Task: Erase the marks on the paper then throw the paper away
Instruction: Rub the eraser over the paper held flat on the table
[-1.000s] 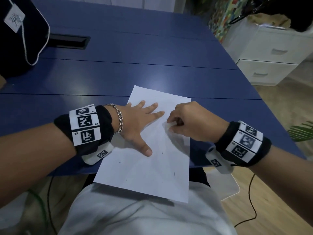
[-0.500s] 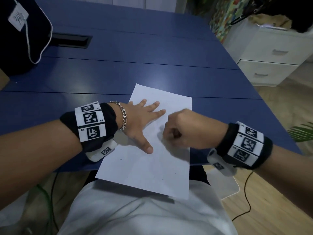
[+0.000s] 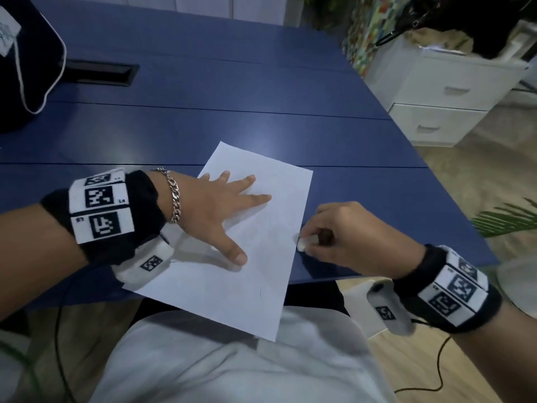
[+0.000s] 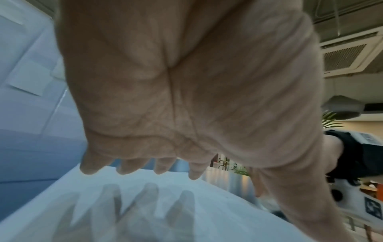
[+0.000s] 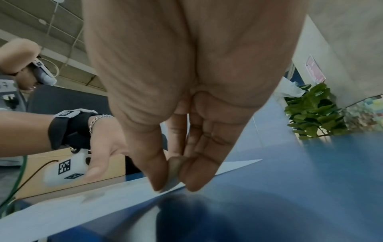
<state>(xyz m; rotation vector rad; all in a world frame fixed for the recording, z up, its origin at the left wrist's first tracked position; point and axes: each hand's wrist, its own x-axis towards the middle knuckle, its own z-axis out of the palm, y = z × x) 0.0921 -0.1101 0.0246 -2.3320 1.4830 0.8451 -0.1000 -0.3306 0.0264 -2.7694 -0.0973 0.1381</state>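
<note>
Two hands share the erasing step: our left hand point(image 3: 220, 205), fingers spread flat, pins the paper point(image 3: 261, 228) to the blue bench point(image 3: 363, 199) while our right hand point(image 3: 343, 239) pinches an eraser point(image 3: 305, 242) at its right edge, faint marks near its front edge probably awaiting the next rub.

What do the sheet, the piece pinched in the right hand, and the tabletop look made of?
Sheet: thin matte white paper; it lies flat and overhangs the table edge unsupported. Piece in the right hand: a small whitish block, probably a rubber eraser, though mostly hidden. Tabletop: smooth blue panels with seams, likely laminate or painted board.
</note>
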